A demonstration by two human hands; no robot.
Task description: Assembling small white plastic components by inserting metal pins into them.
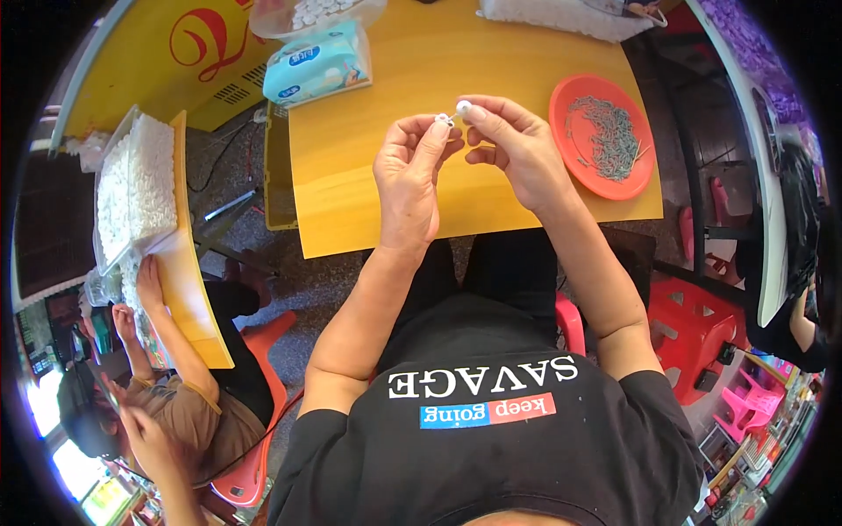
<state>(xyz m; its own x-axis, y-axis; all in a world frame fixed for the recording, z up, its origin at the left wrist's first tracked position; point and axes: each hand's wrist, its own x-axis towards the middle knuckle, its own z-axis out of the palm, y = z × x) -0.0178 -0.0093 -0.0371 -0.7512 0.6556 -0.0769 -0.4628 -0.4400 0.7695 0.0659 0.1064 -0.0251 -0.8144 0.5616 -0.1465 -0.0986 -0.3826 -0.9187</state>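
Over the yellow table (351, 193), my two hands meet with their fingertips almost touching. My left hand (410, 171) pinches a small white piece with dark marks (445, 120) between thumb and forefinger. Between the thumb and forefinger of my right hand (522, 149) is a small round white piece (463, 107). A thin short link seems to run between the two pieces, too small to make out well. To the right of my right hand lies a red plate (561, 131) holding many small grey-green rod-like parts (605, 140) and a thin wooden stick (642, 156).
A blue tissue pack (320, 66) and a clear tub of white pieces (320, 10) stand at the far left. At the far edge lies a clear plastic bag (566, 19). Left, another person (189, 394) works beside a large bin of white pieces (136, 188). Red stools (693, 324) stand right.
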